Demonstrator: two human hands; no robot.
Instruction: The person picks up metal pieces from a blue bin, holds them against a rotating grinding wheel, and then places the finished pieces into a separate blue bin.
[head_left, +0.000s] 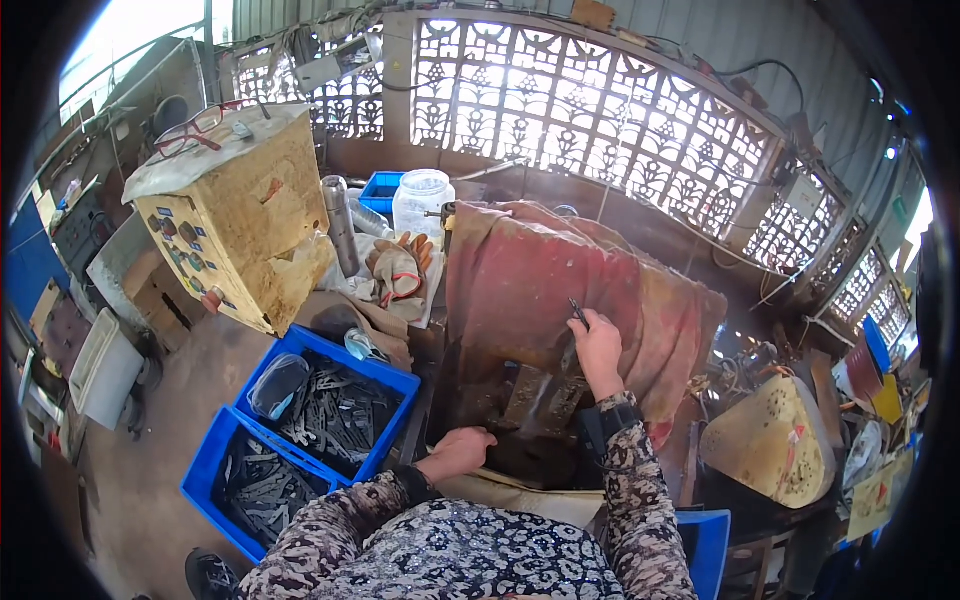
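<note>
Pinched in right hand point(598, 345), small dark metal piece point(578, 312) raised against cloth-draped machine point(560, 290); left hand point(458, 452) curled, apparently empty, at machine's near edge; two blue crates point(300, 440) of dark flat parts at left, seemingly awaiting processing.

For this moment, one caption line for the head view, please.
Right hand pinches a small dark piece against a cloth-draped machine; left hand rests at its base beside blue crates of metal parts.
</note>
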